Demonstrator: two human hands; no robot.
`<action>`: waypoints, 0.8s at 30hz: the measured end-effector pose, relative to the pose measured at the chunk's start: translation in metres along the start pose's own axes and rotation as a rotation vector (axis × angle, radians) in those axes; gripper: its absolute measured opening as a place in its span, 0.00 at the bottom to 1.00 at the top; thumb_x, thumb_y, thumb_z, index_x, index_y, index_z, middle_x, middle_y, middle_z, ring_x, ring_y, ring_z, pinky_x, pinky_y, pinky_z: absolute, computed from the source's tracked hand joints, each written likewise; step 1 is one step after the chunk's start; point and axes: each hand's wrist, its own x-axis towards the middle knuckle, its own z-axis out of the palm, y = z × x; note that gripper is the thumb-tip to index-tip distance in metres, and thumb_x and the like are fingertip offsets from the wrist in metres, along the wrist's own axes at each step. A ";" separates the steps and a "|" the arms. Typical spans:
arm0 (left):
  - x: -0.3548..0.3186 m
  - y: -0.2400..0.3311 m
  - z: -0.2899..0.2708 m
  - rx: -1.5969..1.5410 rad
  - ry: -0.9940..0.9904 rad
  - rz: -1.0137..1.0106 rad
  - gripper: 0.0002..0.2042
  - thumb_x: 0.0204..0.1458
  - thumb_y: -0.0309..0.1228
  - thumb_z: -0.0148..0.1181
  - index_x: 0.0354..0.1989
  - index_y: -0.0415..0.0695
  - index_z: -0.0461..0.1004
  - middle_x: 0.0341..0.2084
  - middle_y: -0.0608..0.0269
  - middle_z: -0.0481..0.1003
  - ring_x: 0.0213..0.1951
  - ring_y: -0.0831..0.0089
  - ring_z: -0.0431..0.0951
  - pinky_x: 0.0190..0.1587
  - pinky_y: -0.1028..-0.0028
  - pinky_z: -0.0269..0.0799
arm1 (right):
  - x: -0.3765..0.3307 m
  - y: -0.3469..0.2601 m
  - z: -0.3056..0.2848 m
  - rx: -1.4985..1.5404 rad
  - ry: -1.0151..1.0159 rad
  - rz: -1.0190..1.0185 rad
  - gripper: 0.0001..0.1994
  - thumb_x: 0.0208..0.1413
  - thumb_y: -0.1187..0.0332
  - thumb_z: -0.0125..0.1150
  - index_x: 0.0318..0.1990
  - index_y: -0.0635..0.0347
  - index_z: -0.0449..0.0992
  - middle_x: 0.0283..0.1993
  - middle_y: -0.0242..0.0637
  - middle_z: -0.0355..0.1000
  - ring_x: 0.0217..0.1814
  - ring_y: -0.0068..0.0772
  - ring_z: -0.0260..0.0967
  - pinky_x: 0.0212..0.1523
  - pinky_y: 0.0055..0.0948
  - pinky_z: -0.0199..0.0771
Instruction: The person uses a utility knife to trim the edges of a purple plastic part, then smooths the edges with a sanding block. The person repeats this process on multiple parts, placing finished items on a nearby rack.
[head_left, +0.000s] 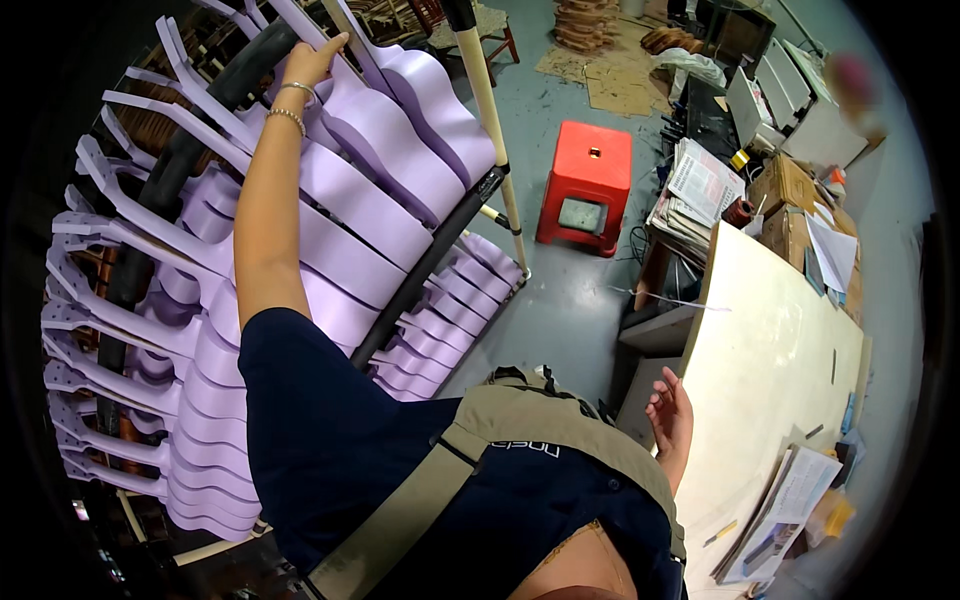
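On the left, several lilac-painted guitars (350,240) without strings stand close together in a rack, bodies towards the middle and necks towards the left. My left arm stretches across them, with two bracelets at the wrist. At the far end of the row my left hand (312,62) is closed round the neck of one lilac guitar (375,120); some of its fingers are hidden behind the neck. My right hand (672,412) is raised beside the near edge of the pale table (770,370), fingers loosely curled and apart, with nothing in it.
A black padded bar (430,265) and a pale upright pole (485,95) belong to the rack. A red plastic stool (588,185) stands on the grey floor. Newspapers (700,185) and cardboard boxes (785,190) crowd the right side. A yellow cutter (720,533) lies on the table.
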 end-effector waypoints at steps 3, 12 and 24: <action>-0.006 0.019 0.003 0.312 0.015 -0.046 0.30 0.38 0.60 0.62 0.15 0.38 0.74 0.11 0.61 0.72 0.14 0.74 0.73 0.23 0.77 0.70 | 0.001 0.001 0.001 0.000 0.021 -0.010 0.23 0.60 0.54 0.48 0.55 0.61 0.64 0.35 0.30 0.70 0.29 0.20 0.66 0.26 0.18 0.67; -0.017 0.051 -0.004 0.808 -0.057 -0.020 0.37 0.42 0.68 0.50 0.22 0.37 0.76 0.19 0.54 0.77 0.22 0.65 0.79 0.30 0.69 0.74 | 0.004 0.014 0.017 -0.003 -0.005 0.027 0.22 0.60 0.54 0.48 0.55 0.61 0.64 0.35 0.30 0.71 0.29 0.19 0.66 0.26 0.17 0.67; -0.063 0.070 -0.118 1.512 0.983 0.029 0.28 0.36 0.41 0.64 0.46 0.35 0.70 0.64 0.41 0.44 0.65 0.38 0.37 0.60 0.36 0.30 | 0.000 0.029 0.016 0.032 0.031 0.042 0.22 0.59 0.55 0.49 0.55 0.61 0.66 0.34 0.29 0.71 0.28 0.19 0.66 0.26 0.18 0.69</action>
